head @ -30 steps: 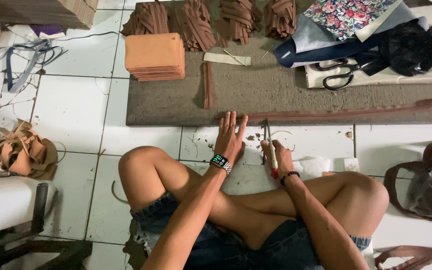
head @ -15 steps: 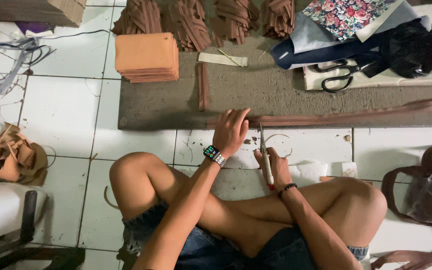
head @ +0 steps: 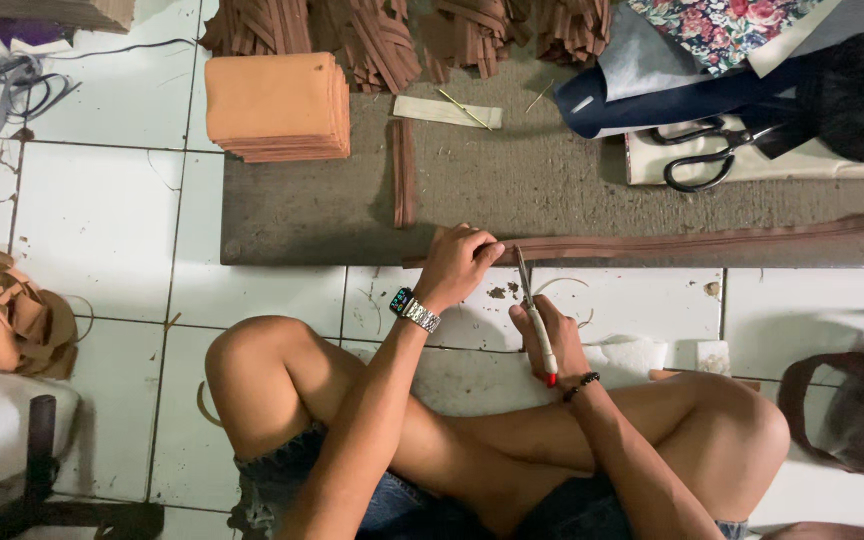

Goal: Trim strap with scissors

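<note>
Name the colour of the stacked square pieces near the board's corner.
Orange-tan stacked square pieces, clearest in the head view.

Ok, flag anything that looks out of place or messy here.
Small brown debris dots the white floor tile beside the left hand, and a loose heap of tan scraps lies on the floor, far from the grey mat. Nothing looks damaged.

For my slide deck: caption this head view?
Seated cross-legged, left hand pins a brown strip while right hand holds a cutter.
</note>
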